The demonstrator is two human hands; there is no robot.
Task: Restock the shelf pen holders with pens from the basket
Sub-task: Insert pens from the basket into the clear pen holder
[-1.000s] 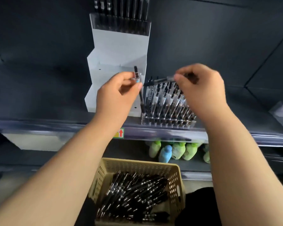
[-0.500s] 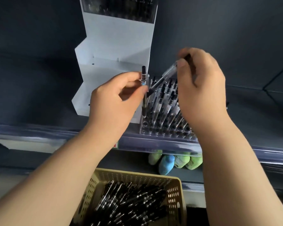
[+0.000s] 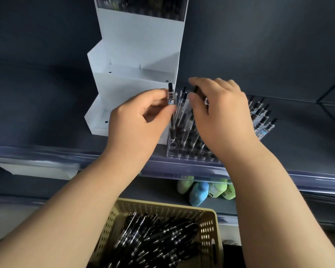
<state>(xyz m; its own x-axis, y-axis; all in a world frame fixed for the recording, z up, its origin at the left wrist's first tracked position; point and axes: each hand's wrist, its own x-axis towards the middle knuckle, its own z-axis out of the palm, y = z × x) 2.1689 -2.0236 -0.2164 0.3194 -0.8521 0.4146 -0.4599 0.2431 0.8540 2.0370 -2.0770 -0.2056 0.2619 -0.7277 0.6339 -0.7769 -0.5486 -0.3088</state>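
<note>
A clear pen holder (image 3: pixel 184 153) stands on the dark shelf, with several black-and-clear pens upright in its holes. My left hand (image 3: pixel 137 122) pinches a pen (image 3: pixel 171 99) near its top; the pen stands upright at the holder's left front corner. My right hand (image 3: pixel 220 115) hovers over the holder's middle and holds another pen (image 3: pixel 194 91) between thumb and fingers, tip hidden among the standing pens. Below, a beige perforated basket (image 3: pixel 207 227) holds several loose black pens.
A white stepped display stand (image 3: pixel 135 74) rises behind and left of the holder, with a pen tray at its top. The shelf's clear front rail (image 3: pixel 46 155) runs across. Green and blue bottles (image 3: pixel 199 192) sit on the lower shelf.
My right hand has swung its pen from pointing sideways to upright and lowered it among the standing pens. My left hand keeps its pen at the holder's left corner. The view has tilted up.
</note>
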